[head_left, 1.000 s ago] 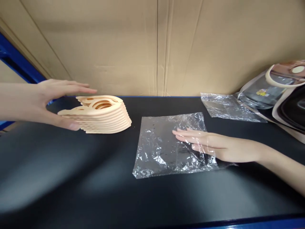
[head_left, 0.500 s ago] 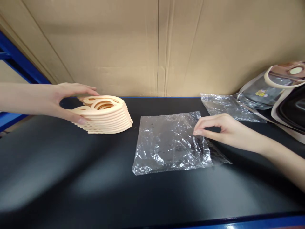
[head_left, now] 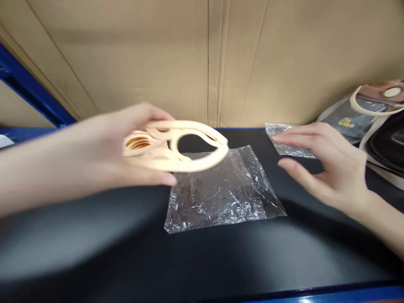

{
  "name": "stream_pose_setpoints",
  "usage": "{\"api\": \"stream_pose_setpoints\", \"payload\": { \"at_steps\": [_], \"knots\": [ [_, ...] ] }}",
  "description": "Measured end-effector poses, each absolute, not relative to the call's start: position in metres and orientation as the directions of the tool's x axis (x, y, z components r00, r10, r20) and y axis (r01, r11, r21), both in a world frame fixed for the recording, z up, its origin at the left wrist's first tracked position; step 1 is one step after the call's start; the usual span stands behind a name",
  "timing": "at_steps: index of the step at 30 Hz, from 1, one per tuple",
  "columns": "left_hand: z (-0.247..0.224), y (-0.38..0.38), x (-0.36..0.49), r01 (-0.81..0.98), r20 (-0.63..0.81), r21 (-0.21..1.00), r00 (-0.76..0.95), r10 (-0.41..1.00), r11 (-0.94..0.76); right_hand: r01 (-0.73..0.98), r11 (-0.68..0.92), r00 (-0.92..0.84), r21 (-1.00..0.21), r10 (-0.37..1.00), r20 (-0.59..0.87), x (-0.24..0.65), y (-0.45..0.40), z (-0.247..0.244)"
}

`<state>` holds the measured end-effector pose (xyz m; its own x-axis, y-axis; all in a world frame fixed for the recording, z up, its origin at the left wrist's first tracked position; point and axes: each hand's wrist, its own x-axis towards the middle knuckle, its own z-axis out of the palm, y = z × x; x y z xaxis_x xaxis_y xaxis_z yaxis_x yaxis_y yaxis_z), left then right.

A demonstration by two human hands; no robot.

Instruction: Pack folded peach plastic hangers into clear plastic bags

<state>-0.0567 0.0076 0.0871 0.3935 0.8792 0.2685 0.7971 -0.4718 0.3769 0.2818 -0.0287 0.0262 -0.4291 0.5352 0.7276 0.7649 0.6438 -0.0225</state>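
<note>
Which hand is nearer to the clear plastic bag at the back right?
The right. The right hand is by the back-right bag, its fingers overlapping it in view; contact is unclear. The left hand is farther off, to the left, holding a cream-coloured looped piece.

Cream frame [head_left: 202,164] is aloft; crinkled bag [head_left: 217,198] lies flat.

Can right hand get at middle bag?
Likely yes: the right hand is open and empty, the middle bag bare on its right; the cream frame in the left hand overlaps only its far left part.
</note>
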Motion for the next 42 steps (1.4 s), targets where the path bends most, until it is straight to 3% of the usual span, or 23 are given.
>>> {"api": "stream_pose_setpoints", "payload": {
  "at_steps": [4,7,12,17,22,27,32,37,42],
  "knots": [
    [0.058,-0.015,-0.007,0.77,0.218,0.384,0.461,0.86,-0.509,0.672,0.737,-0.563,-0.078,0.576,0.593,0.27,-0.035,0.022],
    [0.041,-0.02,0.016,0.684,0.268,0.395,0.553,0.789,-0.614,0.658,0.745,-0.611,-0.112,0.615,0.498,0.264,-0.038,0.017],
    [0.031,-0.022,0.029,0.606,0.267,0.394,0.644,0.717,-0.691,0.629,0.77,-0.647,-0.109,0.596,0.476,0.259,-0.04,0.013],
    [0.019,-0.022,0.018,0.642,0.283,0.347,0.623,0.729,-0.683,0.683,0.715,-0.602,-0.149,0.666,0.441,0.271,-0.031,0.02],
    [-0.001,-0.019,-0.002,0.711,0.219,0.374,0.556,0.802,-0.595,0.792,0.609,-0.542,-0.043,0.733,0.412,0.31,-0.006,0.032],
    [-0.01,-0.021,-0.005,0.749,0.074,0.447,0.515,0.854,-0.49,0.836,0.546,-0.54,0.058,0.798,0.269,0.336,0.007,0.031],
    [-0.01,-0.024,0.001,0.774,0.002,0.444,0.503,0.864,-0.451,0.824,0.565,-0.552,-0.039,0.818,0.162,0.335,0.007,0.025],
    [-0.02,-0.027,0.002,0.764,0.035,0.434,0.515,0.857,-0.477,0.815,0.561,-0.542,-0.146,0.826,0.152,0.324,0.005,0.021],
    [-0.025,-0.031,0.002,0.742,0.069,0.433,0.539,0.84,-0.512,0.826,0.539,-0.511,-0.165,0.839,0.185,0.306,0.003,0.007]
  ]
}}
